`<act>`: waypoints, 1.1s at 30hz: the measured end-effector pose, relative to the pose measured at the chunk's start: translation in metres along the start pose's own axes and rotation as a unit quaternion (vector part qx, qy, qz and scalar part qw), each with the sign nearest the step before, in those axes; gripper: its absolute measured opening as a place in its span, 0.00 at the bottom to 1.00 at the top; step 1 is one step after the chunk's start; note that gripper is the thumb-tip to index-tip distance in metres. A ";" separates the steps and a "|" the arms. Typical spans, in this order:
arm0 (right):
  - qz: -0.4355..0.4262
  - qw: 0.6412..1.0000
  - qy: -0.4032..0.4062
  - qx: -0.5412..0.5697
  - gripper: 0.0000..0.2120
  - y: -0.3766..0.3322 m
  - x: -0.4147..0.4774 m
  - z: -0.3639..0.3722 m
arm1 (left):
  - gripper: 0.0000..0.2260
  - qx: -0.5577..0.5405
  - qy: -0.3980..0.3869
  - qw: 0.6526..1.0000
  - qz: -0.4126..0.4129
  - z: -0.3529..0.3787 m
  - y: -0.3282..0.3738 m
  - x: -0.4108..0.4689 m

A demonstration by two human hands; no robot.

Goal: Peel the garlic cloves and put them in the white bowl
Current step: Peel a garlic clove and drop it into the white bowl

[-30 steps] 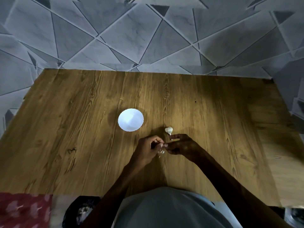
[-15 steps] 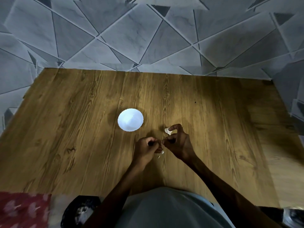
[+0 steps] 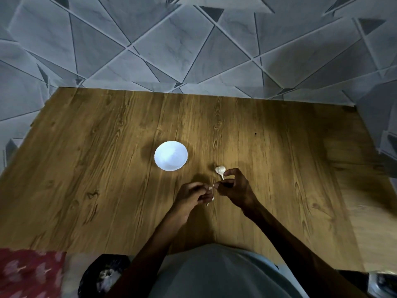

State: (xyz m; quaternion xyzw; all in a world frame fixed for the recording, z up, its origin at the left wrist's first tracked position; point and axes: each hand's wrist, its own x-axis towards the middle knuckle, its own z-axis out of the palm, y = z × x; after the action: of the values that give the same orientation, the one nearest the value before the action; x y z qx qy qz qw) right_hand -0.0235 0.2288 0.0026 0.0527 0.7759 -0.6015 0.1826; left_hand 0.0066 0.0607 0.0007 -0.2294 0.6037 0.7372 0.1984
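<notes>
**Both hands working one clove, short of the bowl**

Nearest the camera, well on the near side of the white bowl (image 3: 171, 155), is the person's grey shirt (image 3: 214, 272), with a red patterned cloth (image 3: 28, 272) off to the bowl's near left.

Just near-right of the bowl, the two hands meet above the wooden table (image 3: 107, 168). The left hand (image 3: 192, 195) has its fingers curled in and pinches a small pale piece, which I take to be a garlic clove (image 3: 212, 198). The right hand (image 3: 235, 188) brings thumb and forefinger tight against the same spot, its other fingers bent and lifted clear. That reads as one hand steadying the clove while the other picks at its skin; the piece is too small to show how much skin is left.

The garlic bulb (image 3: 220, 170) lies on the table right of the bowl, just beside the right hand's raised finger, probably kept close for the next clove. Whether they touch I cannot tell.

The bowl sits within easy reach of the left hand; its inside is too bright to show any contents. Beyond it are grey patterned tiles (image 3: 171, 50).
</notes>
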 end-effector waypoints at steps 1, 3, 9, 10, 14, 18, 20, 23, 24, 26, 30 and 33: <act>0.015 0.999 -0.008 0.028 0.20 0.002 0.000 -0.001 | 0.05 0.055 0.005 0.998 0.013 -0.001 -0.003 0.001; 0.034 0.998 -0.015 0.060 0.20 0.004 0.000 -0.004 | 0.04 0.203 0.031 0.978 0.039 -0.002 -0.008 0.005; -0.002 0.991 0.021 -0.129 0.16 0.020 0.017 0.002 | 0.07 0.383 0.057 0.921 0.043 -0.004 -0.019 0.014; -0.012 0.988 0.021 -0.153 0.16 0.020 0.021 0.004 | 0.07 0.388 0.058 0.919 0.045 -0.005 -0.020 0.015; -0.016 0.984 0.009 -0.177 0.16 0.014 0.030 0.018 | 0.10 0.403 0.042 0.913 0.051 -0.016 -0.023 0.014; -0.018 0.983 0.008 -0.182 0.12 0.011 0.039 0.033 | 0.10 0.366 0.078 0.926 0.045 -0.030 -0.030 0.013; -0.031 0.980 0.004 -0.196 0.10 0.010 0.041 0.039 | 0.07 0.371 0.099 0.922 0.055 -0.037 -0.033 0.013; -0.052 0.969 -0.005 -0.241 0.06 0.011 0.047 0.043 | 0.04 0.356 0.109 0.927 0.049 -0.045 -0.037 0.014; -0.060 0.962 -0.007 -0.266 0.07 0.012 0.049 0.044 | 0.04 0.353 0.114 0.928 0.044 -0.047 -0.037 0.013; -0.057 0.955 -0.008 -0.292 0.10 0.017 0.050 0.040 | 0.06 0.349 0.128 0.927 0.042 -0.051 -0.038 0.012; -0.085 0.950 -0.001 -0.302 0.12 0.034 0.043 0.026 | 0.09 0.283 0.143 0.948 0.022 -0.052 -0.038 0.011; -0.155 0.927 -0.004 -0.342 0.10 0.036 0.029 0.019 | 0.11 0.254 0.145 0.956 0.031 -0.052 -0.039 0.009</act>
State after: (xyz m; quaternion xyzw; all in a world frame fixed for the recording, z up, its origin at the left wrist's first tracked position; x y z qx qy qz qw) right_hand -0.0352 0.2162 -0.0440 -0.1363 0.9321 -0.3211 0.0972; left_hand 0.0263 0.0175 -0.0447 -0.2568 0.8001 0.5244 0.1377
